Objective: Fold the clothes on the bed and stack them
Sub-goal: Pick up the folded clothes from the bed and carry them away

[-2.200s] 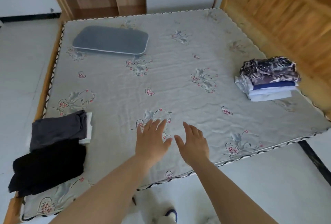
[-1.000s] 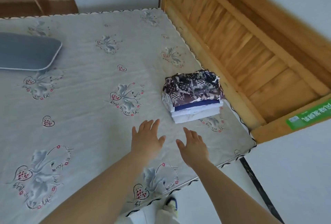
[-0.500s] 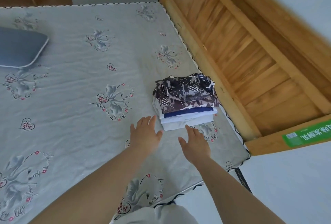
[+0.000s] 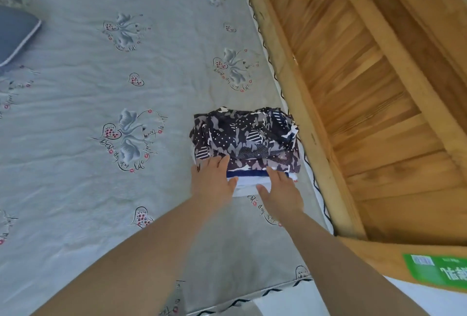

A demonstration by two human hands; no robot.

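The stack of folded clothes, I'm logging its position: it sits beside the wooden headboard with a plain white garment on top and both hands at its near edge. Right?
Not quite. The head view shows a dark patterned garment topping the stack of folded clothes; white layers lie underneath. It does sit beside the wooden headboard, with the left hand and right hand at its near edge.

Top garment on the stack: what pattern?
Dark navy and grey patchwork print with white dots and stripes, on the top garment; head view.
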